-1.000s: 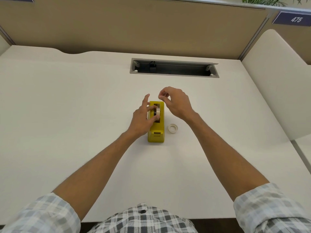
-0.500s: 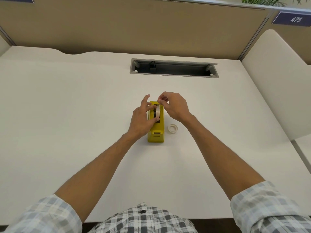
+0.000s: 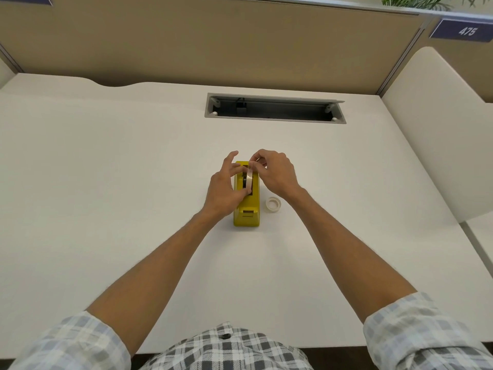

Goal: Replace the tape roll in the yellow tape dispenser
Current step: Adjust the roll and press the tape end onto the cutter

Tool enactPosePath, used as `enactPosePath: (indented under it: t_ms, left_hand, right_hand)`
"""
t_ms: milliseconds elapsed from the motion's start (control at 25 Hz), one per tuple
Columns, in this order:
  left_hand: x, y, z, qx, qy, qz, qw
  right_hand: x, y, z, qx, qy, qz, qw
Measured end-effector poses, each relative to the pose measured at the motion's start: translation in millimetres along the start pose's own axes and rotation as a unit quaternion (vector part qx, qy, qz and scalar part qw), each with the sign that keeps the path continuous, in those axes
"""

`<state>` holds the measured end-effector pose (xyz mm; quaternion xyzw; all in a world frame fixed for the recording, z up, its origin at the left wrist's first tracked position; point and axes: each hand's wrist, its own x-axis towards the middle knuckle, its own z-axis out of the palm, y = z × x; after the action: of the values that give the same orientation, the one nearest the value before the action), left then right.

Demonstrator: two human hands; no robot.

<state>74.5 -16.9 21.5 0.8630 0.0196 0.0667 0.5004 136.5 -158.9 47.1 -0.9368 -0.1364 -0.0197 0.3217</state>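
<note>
- two hands meet over one landmark, the yellow plastic tape dispenser (image 3: 247,206), which stands on the pale desk (image 3: 106,182) with its long axis running away from the person and its cutter end nearest them.
- left of the dispenser, the left hand (image 3: 224,193) lies against its left flank, fingers partly spread; thumb and fingertips touch the whitish tape roll (image 3: 249,178) from that side, though whether they truly pinch it is hard to tell.
- in the dispenser's well, toward its far half, the tape roll stands on edge, its black hub (image 3: 244,181) showing, aligned with the long axis.
- over the dispenser's far right corner, the right hand (image 3: 274,173) has fingers curled, thumb and forefinger pressed together at the roll's top edge, probably on the loose tape end; the end itself is too small to see.
- judged from this, the tape must be drawn along the long axis toward the cutter end, and the right hand is placed to do it.
- right of the dispenser's near half, apart from it, a small white empty ring (image 3: 274,204) lies flat on the desk.
</note>
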Motion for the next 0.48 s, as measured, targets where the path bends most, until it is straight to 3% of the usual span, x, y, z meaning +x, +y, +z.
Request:
enactPosePath:
  t_ms: [200,480]
  left_hand:
    - [0.7,3.2,1.7,-0.053,0.008,-0.035,0.998]
    - [6.5,6.2,3.8,-0.048,0.03,-0.048,0.997]
  right_hand:
    - [-0.9,-0.1,-1.0,0.011,0.001,0.006,1.0]
    - [-2.4,0.1,-2.6,0.023,-0.001,-0.002,1.0]
